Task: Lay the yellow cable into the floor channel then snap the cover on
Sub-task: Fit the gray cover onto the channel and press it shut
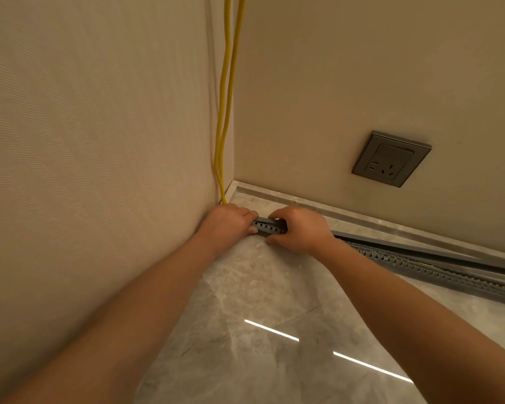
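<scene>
Both hands sit at the corner end of the grey slotted plastic floor channel (270,226), w/ the grey cover strip (437,252) running along its top toward the right. Likely reason for working here: this is where the cable turns from wall to floor, so the end needs seating 1st before pressing on down the run.

2 strands of thin yellow cable (226,112) hang down the wall corner and vanish behind the left hand (226,223) at floor level; a faint yellow trace shows thru the channel slots far right, so some cable seems laid in already.

Left hand: curled, fingers closed over the channel's end, thumb side pressed low by the wall. Right hand (299,228): also curled, fingers hooked over the top, thumb down on the marble-look grey floor tile (260,301) at the near side, pinching channel and cover. Whether the cover is snapped here can't be told; hands hide the joint. Farther right the strip looks lifted, not seated.

A grey wall socket (391,158) sits above the skirting, untouched.
</scene>
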Tool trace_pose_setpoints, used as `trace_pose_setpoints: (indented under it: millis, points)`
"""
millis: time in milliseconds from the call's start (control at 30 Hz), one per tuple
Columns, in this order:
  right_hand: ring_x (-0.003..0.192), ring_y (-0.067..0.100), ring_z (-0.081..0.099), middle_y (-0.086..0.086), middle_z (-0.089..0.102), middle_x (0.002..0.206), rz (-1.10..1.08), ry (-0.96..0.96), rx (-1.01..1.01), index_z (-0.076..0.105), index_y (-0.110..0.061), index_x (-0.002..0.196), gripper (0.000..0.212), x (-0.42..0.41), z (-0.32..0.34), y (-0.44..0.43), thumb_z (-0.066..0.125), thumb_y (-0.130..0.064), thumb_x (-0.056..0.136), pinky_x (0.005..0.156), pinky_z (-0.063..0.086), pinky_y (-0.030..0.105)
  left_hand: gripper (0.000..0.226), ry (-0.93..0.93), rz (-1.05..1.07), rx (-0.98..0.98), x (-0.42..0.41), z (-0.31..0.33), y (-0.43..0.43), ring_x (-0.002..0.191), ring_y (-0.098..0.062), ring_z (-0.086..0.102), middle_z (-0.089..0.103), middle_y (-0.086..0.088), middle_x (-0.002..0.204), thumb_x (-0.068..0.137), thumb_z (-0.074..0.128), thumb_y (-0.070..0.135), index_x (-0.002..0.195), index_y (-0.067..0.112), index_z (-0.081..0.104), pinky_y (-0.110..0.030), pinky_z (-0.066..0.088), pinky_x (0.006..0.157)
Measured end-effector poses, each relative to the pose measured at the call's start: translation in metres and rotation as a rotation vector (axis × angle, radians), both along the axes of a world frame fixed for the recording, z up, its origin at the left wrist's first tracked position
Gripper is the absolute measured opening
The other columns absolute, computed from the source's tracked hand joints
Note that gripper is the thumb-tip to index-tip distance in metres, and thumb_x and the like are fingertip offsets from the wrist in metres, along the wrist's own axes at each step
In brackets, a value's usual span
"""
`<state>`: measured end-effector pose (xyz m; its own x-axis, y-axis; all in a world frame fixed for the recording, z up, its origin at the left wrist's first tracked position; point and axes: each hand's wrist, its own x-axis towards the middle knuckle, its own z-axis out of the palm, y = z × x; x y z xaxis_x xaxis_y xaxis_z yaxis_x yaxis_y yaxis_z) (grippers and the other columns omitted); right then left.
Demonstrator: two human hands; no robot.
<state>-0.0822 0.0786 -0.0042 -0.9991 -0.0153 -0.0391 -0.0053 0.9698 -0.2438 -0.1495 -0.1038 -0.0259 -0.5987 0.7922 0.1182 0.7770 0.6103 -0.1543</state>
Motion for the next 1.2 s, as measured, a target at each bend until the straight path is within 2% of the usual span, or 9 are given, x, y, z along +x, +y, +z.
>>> trace_pose_setpoints:
  millis: [67, 167, 333, 567, 667, 767, 1000, 1100, 1200]
  points:
    - [0.083, 0.015, 0.06, -0.01, 0.067, 0.091, -0.054, -0.071, -0.06, 0.067, -0.037, 0.104, 0.032, 0.004, 0.003, 0.01, 0.06, -0.055, 0.079, 0.06, 0.045, 0.029, 0.039, 0.004, 0.012, 0.007, 0.001, 0.001, 0.0, 0.103, -0.023, 0.059, 0.064, 0.0, 0.118, 0.098, 0.039, 0.045, 0.125, 0.02, 0.052, -0.036, 0.047, 0.082]
    - [0.086, 0.016, 0.062, -0.006, 0.07, 0.096, -0.066, -0.181, -0.197, 0.068, -0.034, 0.11, 0.025, 0.006, 0.007, 0.013, 0.059, -0.04, 0.087, 0.07, 0.053, 0.035, 0.04, -0.008, 0.043, 0.024, 0.007, 0.001, 0.0, 0.102, -0.023, 0.058, 0.063, -0.001, 0.116, 0.096, 0.04, 0.048, 0.121, 0.019, 0.053, -0.036, 0.045, 0.083]
    - [0.087, 0.017, 0.063, -0.003, 0.071, 0.097, -0.118, -0.224, -0.341, 0.071, -0.031, 0.11, 0.025, 0.005, 0.009, 0.006, 0.058, -0.027, 0.088, 0.078, 0.054, 0.038, 0.044, -0.053, 0.099, 0.132, 0.014, 0.003, 0.009, 0.096, -0.022, 0.057, 0.064, -0.002, 0.104, 0.09, 0.044, 0.057, 0.107, 0.02, 0.059, -0.035, 0.043, 0.085]
    - [0.083, 0.022, 0.063, 0.004, 0.072, 0.09, -0.145, -0.155, -0.38, 0.075, -0.019, 0.096, 0.017, 0.01, 0.009, 0.0, 0.068, -0.024, 0.082, 0.073, 0.052, 0.04, 0.028, -0.514, 0.071, 0.222, 0.017, 0.013, 0.024, 0.101, -0.02, 0.056, 0.064, 0.0, 0.106, 0.095, 0.051, 0.037, 0.116, 0.024, 0.064, -0.044, 0.05, 0.082]
    - [0.087, 0.022, 0.062, 0.004, 0.07, 0.096, -0.137, -0.169, -0.357, 0.071, -0.016, 0.1, 0.021, 0.01, 0.009, 0.0, 0.07, -0.022, 0.08, 0.078, 0.053, 0.04, 0.025, -0.61, 0.075, 0.141, 0.014, 0.019, 0.027, 0.098, -0.024, 0.058, 0.064, -0.004, 0.102, 0.095, 0.052, 0.032, 0.113, 0.022, 0.065, -0.044, 0.049, 0.083]
    - [0.088, 0.022, 0.061, 0.004, 0.069, 0.097, -0.135, -0.164, -0.322, 0.07, -0.015, 0.101, 0.022, 0.01, 0.007, -0.001, 0.069, -0.021, 0.08, 0.078, 0.053, 0.041, 0.026, -0.552, 0.08, 0.094, 0.015, 0.017, 0.029, 0.099, -0.026, 0.057, 0.063, -0.006, 0.105, 0.096, 0.049, 0.033, 0.114, 0.02, 0.063, -0.044, 0.049, 0.083]
    - [0.076, 0.016, 0.059, -0.003, 0.067, 0.08, -0.2, 0.041, -0.334, 0.065, -0.02, 0.084, 0.011, 0.026, -0.008, -0.006, 0.07, -0.018, 0.074, 0.063, 0.047, 0.029, 0.035, -0.188, -0.009, 0.127, 0.032, -0.005, 0.021, 0.105, -0.022, 0.056, 0.061, -0.002, 0.118, 0.099, 0.041, 0.036, 0.127, 0.019, 0.052, -0.036, 0.045, 0.085]
    - [0.075, 0.018, 0.059, -0.005, 0.064, 0.076, -0.187, 0.045, -0.304, 0.064, -0.021, 0.081, 0.01, 0.026, -0.007, -0.005, 0.071, -0.019, 0.073, 0.06, 0.041, 0.027, 0.043, -0.158, -0.017, 0.106, 0.038, -0.004, 0.021, 0.104, -0.021, 0.057, 0.061, 0.0, 0.117, 0.094, 0.047, 0.046, 0.128, 0.02, 0.05, -0.035, 0.045, 0.084]
    - [0.078, 0.02, 0.06, -0.001, 0.068, 0.083, -0.191, 0.026, -0.294, 0.068, -0.021, 0.085, 0.011, 0.023, -0.002, -0.005, 0.071, -0.019, 0.074, 0.063, 0.047, 0.03, 0.038, -0.118, 0.017, 0.064, 0.039, 0.002, 0.025, 0.1, -0.022, 0.059, 0.061, -0.001, 0.113, 0.095, 0.046, 0.045, 0.123, 0.019, 0.052, -0.035, 0.045, 0.078]
